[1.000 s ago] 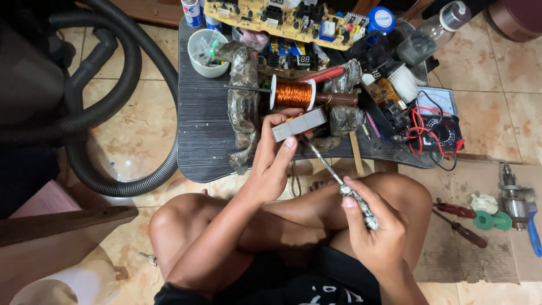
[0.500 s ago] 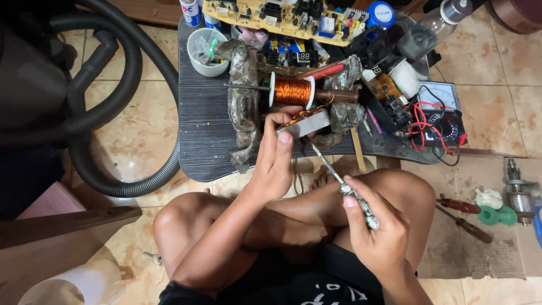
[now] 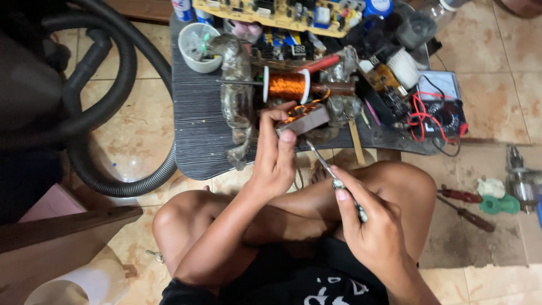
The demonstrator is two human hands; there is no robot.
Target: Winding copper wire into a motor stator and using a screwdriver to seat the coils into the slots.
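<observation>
My left hand (image 3: 275,152) grips a small grey rectangular block with copper winding (image 3: 305,118), held just below a spool of copper wire (image 3: 286,85) on a rod across a dark low table (image 3: 200,133). My right hand (image 3: 370,229) holds a thin metal tool (image 3: 330,170), a screwdriver or tweezers, whose tip points up toward the block. Both hands work over my crossed bare legs.
A circuit board (image 3: 271,10), white cup (image 3: 193,40), multimeter with red leads (image 3: 437,110) and small parts crowd the table. A black vacuum hose (image 3: 121,181) curves at left. Screwdrivers (image 3: 463,206) and a drill (image 3: 522,183) lie on the floor at right.
My left hand has lifted the block closer to the copper spool and turned it, showing the winding. The right hand with the tool has barely moved.
</observation>
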